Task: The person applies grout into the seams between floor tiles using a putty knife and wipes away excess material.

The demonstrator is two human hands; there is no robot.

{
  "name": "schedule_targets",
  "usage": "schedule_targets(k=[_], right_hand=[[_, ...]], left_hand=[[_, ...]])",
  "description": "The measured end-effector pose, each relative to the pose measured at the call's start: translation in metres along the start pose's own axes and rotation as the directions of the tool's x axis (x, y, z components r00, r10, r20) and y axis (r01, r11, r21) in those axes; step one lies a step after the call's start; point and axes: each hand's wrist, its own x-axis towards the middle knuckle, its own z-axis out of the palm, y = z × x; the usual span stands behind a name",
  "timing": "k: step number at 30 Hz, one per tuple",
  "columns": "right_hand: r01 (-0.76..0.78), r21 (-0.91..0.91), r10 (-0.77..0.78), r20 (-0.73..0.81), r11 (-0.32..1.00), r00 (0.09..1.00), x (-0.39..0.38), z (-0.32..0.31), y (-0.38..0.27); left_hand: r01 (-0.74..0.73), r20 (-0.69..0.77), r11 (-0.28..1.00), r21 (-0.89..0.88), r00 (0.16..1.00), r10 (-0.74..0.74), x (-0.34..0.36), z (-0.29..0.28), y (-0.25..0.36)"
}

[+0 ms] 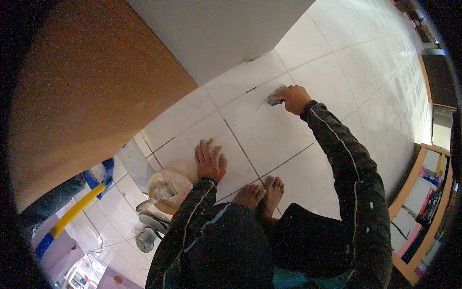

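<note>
My right hand [296, 98] is closed around a small flat scraper [275, 97], whose dark, smeared blade is pressed to the white floor tiles [240, 125] near a joint. Pale smears lie on the tile around the blade. Nearer to me and to the left, my left hand [210, 161] rests on the floor with its fingers spread and nothing in it. Just left of that hand is a round tub [183, 184] with pale residue. Across it lies a second scraper [162, 193], its handle pointing toward the lower left. Some tile joints look dark, others pale.
A large brown panel [110, 72] fills the upper left, beside a grey-white block [226, 33]. At the left is a yellow-and-blue handled tool [77, 207]. A pair of shoes [147, 236] sits below the tub. A wooden-framed shelf [418, 202] stands at the right.
</note>
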Motion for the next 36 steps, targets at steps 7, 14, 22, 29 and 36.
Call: schedule_targets(k=[7, 14, 22, 29, 36], right_hand=[[-0.125, -0.037, 0.122, -0.073, 0.991, 0.99, 0.024, -0.003, -0.02], [0.116, 0.029, -0.105, -0.254, 0.993, 0.961, 0.051, 0.017, -0.046], [0.237, -0.16, -0.276, -0.296, 0.958, 0.915, 0.022, 0.062, -0.041], [0.069, -0.001, -0.068, 0.13, 0.998, 0.989, -0.013, 0.021, -0.058], [-0.149, 0.049, 0.155, -0.124, 0.988, 0.98, -0.002, 0.015, -0.038]], left_hand=[[-0.01, -0.026, 1.0, -0.023, 1.0, 0.01, 0.001, 0.0, -0.003], [0.026, 0.014, 1.0, -0.015, 1.0, -0.026, 0.002, -0.001, -0.001], [0.024, 0.029, 0.999, -0.038, 0.999, -0.023, 0.002, -0.008, 0.002], [0.005, -0.041, 1.0, -0.006, 0.999, -0.005, -0.003, 0.0, -0.001], [-0.027, -0.038, 0.998, 0.052, 0.999, 0.029, 0.0, 0.003, -0.001]])
